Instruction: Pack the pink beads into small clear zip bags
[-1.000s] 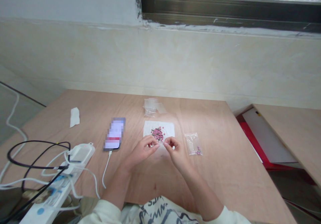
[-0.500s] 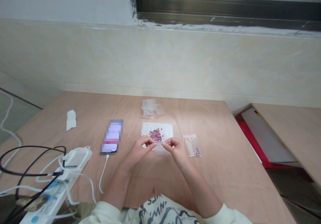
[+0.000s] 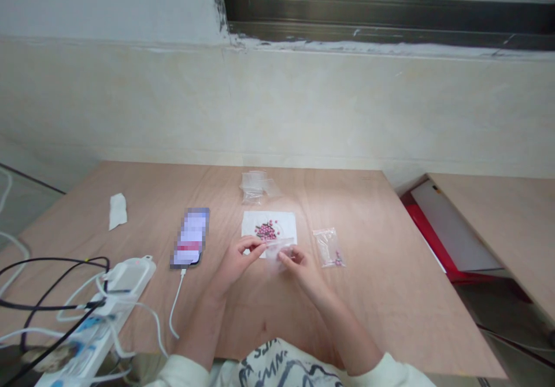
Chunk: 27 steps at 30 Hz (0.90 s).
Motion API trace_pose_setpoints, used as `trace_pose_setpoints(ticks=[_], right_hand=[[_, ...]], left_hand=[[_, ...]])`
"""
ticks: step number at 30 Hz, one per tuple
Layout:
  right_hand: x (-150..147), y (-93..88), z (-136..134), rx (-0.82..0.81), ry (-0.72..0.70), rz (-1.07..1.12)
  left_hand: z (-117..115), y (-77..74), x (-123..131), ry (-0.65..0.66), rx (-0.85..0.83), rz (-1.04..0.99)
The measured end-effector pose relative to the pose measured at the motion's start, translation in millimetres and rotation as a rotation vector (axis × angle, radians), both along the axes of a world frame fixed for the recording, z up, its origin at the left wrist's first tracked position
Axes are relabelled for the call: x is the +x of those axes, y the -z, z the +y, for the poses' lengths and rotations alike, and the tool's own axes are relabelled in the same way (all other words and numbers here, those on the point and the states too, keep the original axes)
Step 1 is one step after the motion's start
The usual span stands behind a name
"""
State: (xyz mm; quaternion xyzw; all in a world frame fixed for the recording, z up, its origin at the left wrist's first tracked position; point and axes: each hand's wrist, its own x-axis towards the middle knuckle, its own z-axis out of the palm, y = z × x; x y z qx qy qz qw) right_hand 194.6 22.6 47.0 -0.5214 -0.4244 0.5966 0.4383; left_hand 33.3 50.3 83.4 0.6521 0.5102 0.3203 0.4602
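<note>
Between my two hands is a small clear plastic bag (image 3: 274,251), held low over the near edge of a white sheet (image 3: 287,223). My left hand (image 3: 243,258) pinches the bag's left side between thumb and fingers. At its right side, my right hand (image 3: 300,264) has thumb and fingers closed on the plastic. Just beyond the bag, a heap of small pink and dark beads (image 3: 267,230) lies on the sheet. To the right of my right hand, another clear bag (image 3: 328,247) lies flat with a few pink beads in its lower corner.
Several clear bags (image 3: 255,185) lie stacked behind the sheet. On the left are a phone (image 3: 191,238) on a white cable, a white paper scrap (image 3: 117,211) and a power strip (image 3: 125,283) with tangled cables. A wall rises behind the table (image 3: 390,312).
My right hand has shifted lower on the bag, whose clear plastic now shows more between my hands. The whole view has moved slightly. The bead heap looks the same.
</note>
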Motion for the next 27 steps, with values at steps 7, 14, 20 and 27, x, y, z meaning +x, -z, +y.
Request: trace_pose_setpoints(ticks=[7,14,20,27], right_hand=[[59.4,16.0,-5.1,-0.083,0.409,-0.442],[86.0,15.7,18.2,-0.055,0.618,-1.455],[30.7,11.2,90.5,0.42,0.266,-1.246],[-19.2,25.6,168.8,0.421,0.062,-1.141]], left_hand=[[-9.1,4.9,-11.4,-0.065,-0.066,-0.021],[-12.8,20.2,-31.6,-0.16,-0.106,0.037],[-6.4,28.5,-34.7,-0.151,-0.09,0.055],[2.2,27.2,-35.4,-0.131,-0.057,0.058]])
